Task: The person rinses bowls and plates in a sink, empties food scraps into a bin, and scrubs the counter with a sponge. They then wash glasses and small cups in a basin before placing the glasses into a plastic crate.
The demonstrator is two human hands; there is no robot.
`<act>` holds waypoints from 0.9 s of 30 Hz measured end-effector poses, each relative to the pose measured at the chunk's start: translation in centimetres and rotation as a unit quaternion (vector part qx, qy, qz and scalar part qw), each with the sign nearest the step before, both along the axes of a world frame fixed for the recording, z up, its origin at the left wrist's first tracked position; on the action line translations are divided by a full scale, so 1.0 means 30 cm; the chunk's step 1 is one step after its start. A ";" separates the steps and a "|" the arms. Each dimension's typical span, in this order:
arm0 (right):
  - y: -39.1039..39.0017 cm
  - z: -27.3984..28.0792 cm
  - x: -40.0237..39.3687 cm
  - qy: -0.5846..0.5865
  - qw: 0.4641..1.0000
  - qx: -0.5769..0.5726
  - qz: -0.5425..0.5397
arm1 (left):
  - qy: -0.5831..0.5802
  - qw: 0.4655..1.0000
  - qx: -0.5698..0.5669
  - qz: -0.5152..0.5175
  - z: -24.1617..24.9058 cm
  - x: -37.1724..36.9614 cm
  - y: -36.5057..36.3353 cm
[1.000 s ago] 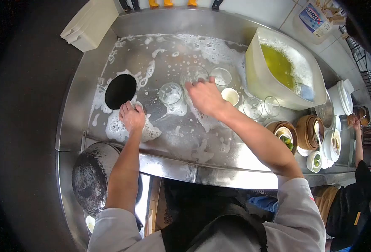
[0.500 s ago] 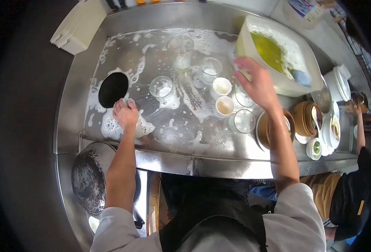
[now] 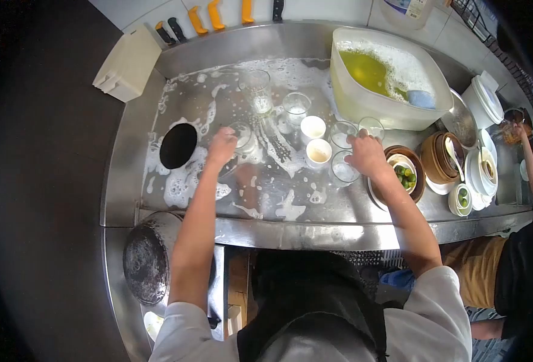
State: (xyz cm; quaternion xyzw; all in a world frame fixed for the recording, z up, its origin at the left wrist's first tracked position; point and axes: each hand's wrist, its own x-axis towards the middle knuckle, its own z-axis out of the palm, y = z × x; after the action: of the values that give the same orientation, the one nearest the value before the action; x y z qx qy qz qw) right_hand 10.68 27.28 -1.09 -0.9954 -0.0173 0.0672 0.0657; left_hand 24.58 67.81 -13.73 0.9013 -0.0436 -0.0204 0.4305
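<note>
My left hand (image 3: 221, 146) reaches over the soapy steel counter, its fingers closed at the rim of a clear drinking glass (image 3: 242, 137). On the right, my right hand (image 3: 369, 155) has its fingers bent over a cluster of glasses. Its thumb side meets a low glass (image 3: 343, 172); just beyond are a second glass (image 3: 341, 131) and a third (image 3: 372, 125). Two white cups (image 3: 313, 127) stand left of that cluster. Farther back are a tall glass (image 3: 255, 90) and a shorter one (image 3: 296, 107), both with suds.
A large tub (image 3: 357, 102) holds yellow-green foamy water and a blue sponge (image 3: 421, 99). Bamboo steamers (image 3: 435, 158) and stacked dishes crowd the right. A dark oval opening (image 3: 178, 146) lies left. Knives (image 3: 216, 15) line the back wall. A co-worker's arm (image 3: 529, 151) shows far right.
My left hand has moved right, from beside the dark oval to a glass. My right hand has come down from the tub's edge to the glasses. The whole view has shifted slightly.
</note>
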 end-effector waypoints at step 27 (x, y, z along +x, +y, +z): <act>0.081 -0.071 -0.158 -0.047 0.993 0.084 0.067 | -0.167 0.807 0.426 -0.374 0.421 -0.101 -0.406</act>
State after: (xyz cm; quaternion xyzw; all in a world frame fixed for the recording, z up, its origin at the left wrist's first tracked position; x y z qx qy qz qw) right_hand 5.93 29.70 -3.22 -0.9849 -0.0928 0.0232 0.1440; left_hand 21.55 55.63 -1.11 0.8975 -0.4357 -0.0455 -0.0511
